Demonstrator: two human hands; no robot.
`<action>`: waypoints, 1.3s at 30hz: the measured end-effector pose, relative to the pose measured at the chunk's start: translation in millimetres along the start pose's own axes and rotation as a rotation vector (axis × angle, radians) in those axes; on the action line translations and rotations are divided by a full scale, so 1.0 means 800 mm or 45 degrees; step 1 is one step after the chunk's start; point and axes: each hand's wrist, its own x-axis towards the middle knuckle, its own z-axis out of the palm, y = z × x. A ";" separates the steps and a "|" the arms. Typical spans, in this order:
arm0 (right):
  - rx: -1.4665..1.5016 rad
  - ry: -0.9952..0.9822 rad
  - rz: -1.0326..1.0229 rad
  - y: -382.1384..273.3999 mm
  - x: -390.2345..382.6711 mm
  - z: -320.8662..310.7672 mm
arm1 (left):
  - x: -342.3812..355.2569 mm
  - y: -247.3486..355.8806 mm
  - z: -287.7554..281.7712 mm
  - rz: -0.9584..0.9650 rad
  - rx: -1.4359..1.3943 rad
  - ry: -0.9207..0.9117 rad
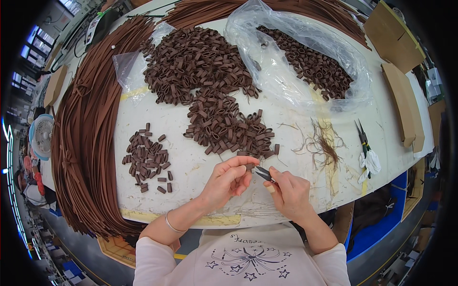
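Observation:
My left hand (229, 180) pinches a small brown leather loop (249, 167) between thumb and fingers, just above the near table edge. Close to its right, my right hand (289, 191) grips small thread snips (263, 173), whose blades point at the loop. Right behind the hands lies a big heap of brown loops (210, 90) on the white table (191, 162). A smaller flat group of brown pieces (147, 158) lies to the left of my left hand.
A clear plastic bag (305, 62) with more loops sits at the back right. Long brown strips (86, 133) drape over the left table edge. Thread trimmings (324, 143), a second pair of snips (365, 143) and cardboard pieces (403, 102) lie to the right.

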 end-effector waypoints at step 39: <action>0.537 -0.097 0.364 -0.015 -0.016 -0.014 | -0.025 -0.007 0.019 0.198 0.242 0.019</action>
